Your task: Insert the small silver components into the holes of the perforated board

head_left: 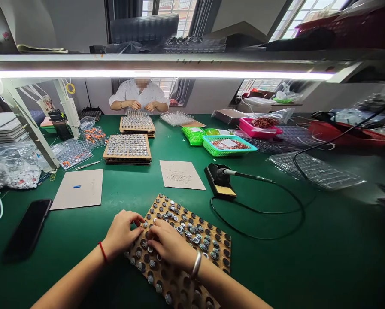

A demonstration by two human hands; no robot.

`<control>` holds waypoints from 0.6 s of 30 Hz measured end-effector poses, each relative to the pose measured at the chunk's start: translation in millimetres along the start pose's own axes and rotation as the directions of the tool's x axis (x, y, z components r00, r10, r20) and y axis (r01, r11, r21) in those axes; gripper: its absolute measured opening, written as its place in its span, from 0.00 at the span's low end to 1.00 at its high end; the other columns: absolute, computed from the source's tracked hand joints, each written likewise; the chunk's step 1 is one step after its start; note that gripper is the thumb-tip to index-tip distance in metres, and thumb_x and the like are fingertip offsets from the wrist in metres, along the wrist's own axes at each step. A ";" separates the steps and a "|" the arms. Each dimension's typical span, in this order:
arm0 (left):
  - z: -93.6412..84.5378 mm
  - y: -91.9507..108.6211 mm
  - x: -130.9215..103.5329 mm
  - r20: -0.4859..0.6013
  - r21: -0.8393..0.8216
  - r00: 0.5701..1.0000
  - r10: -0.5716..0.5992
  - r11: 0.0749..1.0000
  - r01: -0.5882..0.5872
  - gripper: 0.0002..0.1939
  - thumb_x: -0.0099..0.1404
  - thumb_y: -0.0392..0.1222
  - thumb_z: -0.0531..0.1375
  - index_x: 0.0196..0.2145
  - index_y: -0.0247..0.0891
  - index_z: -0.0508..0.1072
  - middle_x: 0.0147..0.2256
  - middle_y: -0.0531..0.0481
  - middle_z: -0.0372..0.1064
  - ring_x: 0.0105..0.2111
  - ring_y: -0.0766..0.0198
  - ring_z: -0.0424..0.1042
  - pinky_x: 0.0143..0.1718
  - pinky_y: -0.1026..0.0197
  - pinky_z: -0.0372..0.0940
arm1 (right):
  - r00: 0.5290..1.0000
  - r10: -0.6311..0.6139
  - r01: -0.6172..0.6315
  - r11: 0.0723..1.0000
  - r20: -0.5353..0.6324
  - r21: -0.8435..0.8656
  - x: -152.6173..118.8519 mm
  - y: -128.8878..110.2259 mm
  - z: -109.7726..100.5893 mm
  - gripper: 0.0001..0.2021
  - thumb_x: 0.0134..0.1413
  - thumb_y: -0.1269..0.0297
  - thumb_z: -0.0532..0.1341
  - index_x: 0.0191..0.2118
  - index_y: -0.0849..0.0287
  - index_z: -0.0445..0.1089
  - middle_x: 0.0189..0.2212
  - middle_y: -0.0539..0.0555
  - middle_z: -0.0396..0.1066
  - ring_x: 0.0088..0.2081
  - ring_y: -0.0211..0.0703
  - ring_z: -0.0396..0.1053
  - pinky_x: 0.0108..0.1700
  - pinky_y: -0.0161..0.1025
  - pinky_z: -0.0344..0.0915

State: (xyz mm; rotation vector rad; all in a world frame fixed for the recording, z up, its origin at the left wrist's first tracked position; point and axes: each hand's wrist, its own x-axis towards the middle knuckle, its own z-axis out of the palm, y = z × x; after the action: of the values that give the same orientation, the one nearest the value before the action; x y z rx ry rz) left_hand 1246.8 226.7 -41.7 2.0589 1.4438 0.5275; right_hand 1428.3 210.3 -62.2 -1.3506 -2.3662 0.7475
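A brown board (226,244) with rows of round dark holes or discs lies angled on the table in front of me. Small round silver parts (197,238) are heaped loosely over its middle, while others sit singly in the rows along its left side. My left hand (124,231), with a red string at the wrist, pinches at a small silver part by the board's left edge. Just right of it, my right hand (173,246), wearing a silver bangle, reaches over the board with thumb and fingers closed. Its fingertips are low among the rows, and what they hold is hidden.
A soldering iron (234,172) rests in its stand (219,182), its cable looping right. Two cardboard sheets (182,175), a phone (28,229), stacked filled boards (127,148) and a green basket (229,146) surround the work. A co-worker (140,96) sits opposite, under the lamp bar.
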 end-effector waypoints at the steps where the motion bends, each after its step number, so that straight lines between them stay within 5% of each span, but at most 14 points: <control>1: -0.1 -1.2 -2.7 0.004 0.000 1.000 0.000 1.000 0.000 0.08 0.57 0.34 0.60 0.35 0.42 0.76 0.34 0.53 0.75 0.38 0.59 0.68 0.41 0.58 0.60 | 1.000 -0.004 0.004 1.000 0.002 -0.001 0.9 0.3 0.7 0.04 0.50 0.76 0.64 0.30 0.61 0.70 0.33 0.55 0.67 0.38 0.47 0.66 0.42 0.42 0.64; 9: -2.3 -3.1 -12.4 0.044 0.029 0.999 -0.017 0.999 0.015 0.03 0.58 0.36 0.61 0.30 0.41 0.76 0.33 0.53 0.73 0.38 0.60 0.67 0.41 0.58 0.59 | 0.996 -0.084 0.084 0.996 0.024 -0.021 0.5 3.9 3.4 0.07 0.51 0.80 0.60 0.31 0.61 0.67 0.30 0.53 0.68 0.36 0.44 0.65 0.41 0.40 0.62; 18: 6.1 3.8 -16.7 0.175 0.155 0.985 0.013 0.987 -0.041 0.08 0.58 0.37 0.60 0.28 0.47 0.79 0.32 0.52 0.71 0.38 0.59 0.64 0.40 0.56 0.54 | 0.982 -0.183 0.185 0.982 0.041 -0.048 13.9 6.7 2.2 0.08 0.53 0.79 0.58 0.30 0.60 0.71 0.33 0.55 0.67 0.38 0.46 0.63 0.42 0.41 0.62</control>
State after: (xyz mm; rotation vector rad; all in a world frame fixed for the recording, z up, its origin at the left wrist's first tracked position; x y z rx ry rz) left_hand 1247.6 208.7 -43.9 2.1901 1.3949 0.2435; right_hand 1424.9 224.5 -67.6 -1.1263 -2.5130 0.6673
